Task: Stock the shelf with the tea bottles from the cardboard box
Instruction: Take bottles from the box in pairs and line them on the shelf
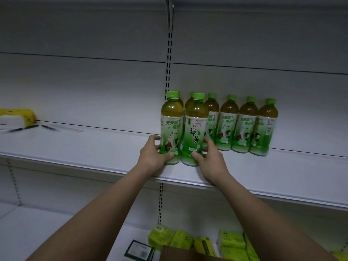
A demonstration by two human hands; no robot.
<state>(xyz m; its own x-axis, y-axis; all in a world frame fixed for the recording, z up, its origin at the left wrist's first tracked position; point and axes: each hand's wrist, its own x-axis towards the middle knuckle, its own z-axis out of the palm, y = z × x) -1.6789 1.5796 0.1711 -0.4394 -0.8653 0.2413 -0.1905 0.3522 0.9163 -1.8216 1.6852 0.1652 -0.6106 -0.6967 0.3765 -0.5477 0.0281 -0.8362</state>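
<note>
On the white shelf [94, 153], a back row of green tea bottles [244, 125] is already stood. Two front bottles are being set down: one [170, 127] gripped by the left hand [153, 154], one [194, 132] by the right hand [209, 157]. The cardboard box [180, 254] is barely seen, so what remains cannot be told.

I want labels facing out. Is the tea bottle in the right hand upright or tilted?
Upright. The green-capped plastic tea bottle stands on the white metal shelf, cap up, label forward; the right hand grips its base.
</note>
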